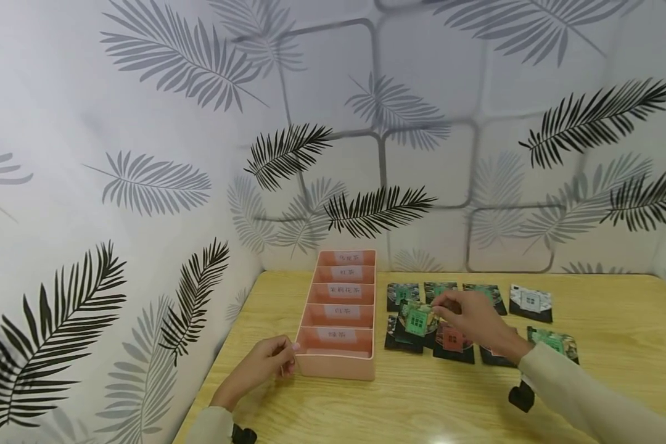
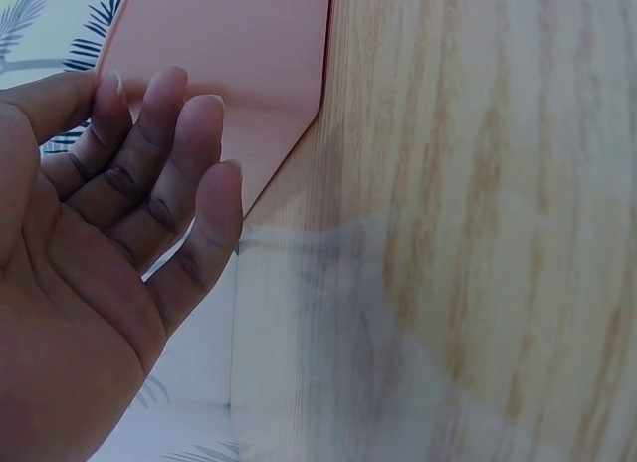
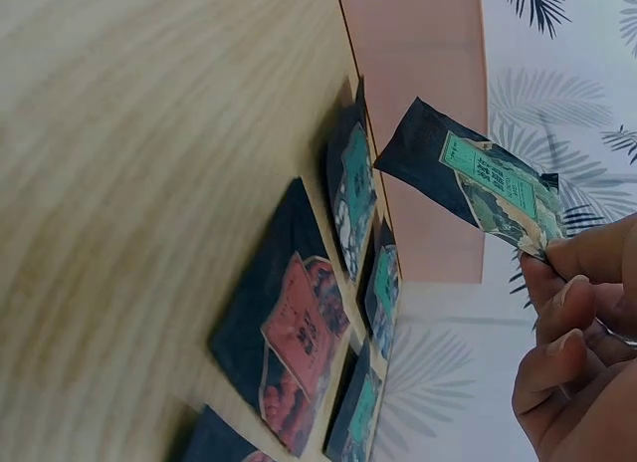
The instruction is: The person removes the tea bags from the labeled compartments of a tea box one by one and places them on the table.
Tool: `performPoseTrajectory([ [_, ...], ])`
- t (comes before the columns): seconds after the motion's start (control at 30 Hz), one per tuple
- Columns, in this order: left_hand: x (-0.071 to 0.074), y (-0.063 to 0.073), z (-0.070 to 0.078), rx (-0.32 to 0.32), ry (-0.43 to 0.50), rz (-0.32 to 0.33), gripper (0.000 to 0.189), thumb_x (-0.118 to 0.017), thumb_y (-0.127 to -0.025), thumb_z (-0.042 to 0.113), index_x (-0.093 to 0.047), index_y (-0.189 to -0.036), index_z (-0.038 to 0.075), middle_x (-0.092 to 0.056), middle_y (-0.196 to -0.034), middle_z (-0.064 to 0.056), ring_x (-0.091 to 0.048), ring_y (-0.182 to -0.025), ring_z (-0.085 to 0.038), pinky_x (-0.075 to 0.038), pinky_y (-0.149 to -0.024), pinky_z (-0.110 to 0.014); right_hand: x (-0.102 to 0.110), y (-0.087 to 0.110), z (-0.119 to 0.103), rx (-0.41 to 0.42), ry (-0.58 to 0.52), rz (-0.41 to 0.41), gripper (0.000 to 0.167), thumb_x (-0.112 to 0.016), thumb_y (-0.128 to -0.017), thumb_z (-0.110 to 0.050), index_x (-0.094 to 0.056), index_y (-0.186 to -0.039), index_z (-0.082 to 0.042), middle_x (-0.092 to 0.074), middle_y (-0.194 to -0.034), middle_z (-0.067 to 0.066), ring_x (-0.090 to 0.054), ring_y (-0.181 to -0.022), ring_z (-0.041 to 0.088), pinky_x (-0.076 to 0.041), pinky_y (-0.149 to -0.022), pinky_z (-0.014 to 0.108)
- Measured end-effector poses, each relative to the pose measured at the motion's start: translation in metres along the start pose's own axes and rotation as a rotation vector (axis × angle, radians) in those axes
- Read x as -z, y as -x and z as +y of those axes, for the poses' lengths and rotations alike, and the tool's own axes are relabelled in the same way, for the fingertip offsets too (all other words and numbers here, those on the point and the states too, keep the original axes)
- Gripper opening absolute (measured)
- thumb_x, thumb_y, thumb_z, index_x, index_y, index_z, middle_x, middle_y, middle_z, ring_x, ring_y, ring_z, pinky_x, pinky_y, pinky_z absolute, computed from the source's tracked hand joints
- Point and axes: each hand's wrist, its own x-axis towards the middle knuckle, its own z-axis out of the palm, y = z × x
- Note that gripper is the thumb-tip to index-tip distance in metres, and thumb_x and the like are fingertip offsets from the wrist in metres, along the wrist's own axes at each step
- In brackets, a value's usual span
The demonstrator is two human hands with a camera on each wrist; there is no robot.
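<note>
My right hand (image 1: 474, 317) pinches a dark tea sachet (image 1: 418, 319) with a green label by one corner. In the right wrist view that sachet (image 3: 478, 173) hangs tilted above the others, in front of the pink box wall. My left hand (image 1: 269, 361) is at the near left corner of a pink divided box (image 1: 337, 368). Its thumb and index finger pinch the box's rim, while the other fingers (image 2: 204, 173) are loosely bent beside the wall. The box's compartments carry white paper labels with Chinese writing.
More sachets lie in two rough rows right of the box: a red-labelled one (image 1: 453, 344), a white-labelled one (image 1: 530, 302), and several green-labelled ones, such as one at the right (image 1: 555, 343). Behind the wooden table (image 1: 422, 401) stands a leaf-patterned wall (image 1: 422, 240).
</note>
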Motion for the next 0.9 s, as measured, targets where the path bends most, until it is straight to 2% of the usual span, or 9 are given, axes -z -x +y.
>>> performPoseTrajectory([
  [0.1,0.000,0.000,0.000,0.004,0.000,0.005,0.039,-0.052,-0.109,0.038,-0.060,-0.092,0.004,-0.069,-0.089,-0.016,-0.064,-0.071,-0.030,-0.059,-0.065,-0.042,-0.002,0.004,-0.002,-0.014,-0.015,-0.034,0.009,-0.070,-0.101,-0.022,-0.075,-0.106,-0.017,-0.070,-0.082,-0.006,-0.049,-0.053,0.010,-0.042,-0.053,0.028],
  [0.2,0.001,0.001,0.000,0.005,0.003,0.008,0.040,-0.052,-0.109,0.038,-0.060,-0.092,0.004,-0.069,-0.089,-0.018,-0.064,-0.072,-0.034,-0.058,-0.063,-0.041,-0.005,0.007,-0.002,-0.028,-0.035,-0.072,0.010,-0.070,-0.101,-0.025,-0.075,-0.107,-0.019,-0.069,-0.080,-0.003,-0.041,-0.049,0.010,-0.038,-0.052,0.029],
  [0.4,0.001,0.002,-0.001,0.004,0.007,0.010,0.041,-0.050,-0.110,0.038,-0.059,-0.091,0.003,-0.068,-0.090,-0.018,-0.065,-0.074,-0.035,-0.058,-0.064,-0.042,-0.011,0.016,-0.004,-0.042,-0.118,-0.181,0.011,-0.069,-0.101,-0.028,-0.074,-0.107,-0.020,-0.071,-0.084,-0.003,-0.058,-0.058,0.015,-0.048,-0.056,0.029],
  [0.67,0.003,0.004,0.000,0.010,0.007,0.019,0.041,-0.051,-0.110,0.039,-0.060,-0.093,0.002,-0.069,-0.089,-0.016,-0.064,-0.075,-0.036,-0.057,-0.064,-0.041,-0.022,0.019,0.000,0.048,-0.106,-0.254,0.006,-0.072,-0.099,-0.027,-0.076,-0.101,-0.022,-0.071,-0.084,-0.013,-0.052,-0.059,0.006,-0.044,-0.053,0.026],
  [0.9,0.001,-0.001,0.002,-0.018,-0.007,0.005,0.039,-0.052,-0.110,0.036,-0.059,-0.092,0.002,-0.068,-0.088,-0.017,-0.065,-0.073,-0.034,-0.058,-0.063,-0.041,-0.032,0.025,0.003,0.018,-0.096,-0.299,0.006,-0.074,-0.098,-0.026,-0.076,-0.096,-0.020,-0.069,-0.082,-0.015,-0.056,-0.066,0.003,-0.047,-0.057,0.026],
])
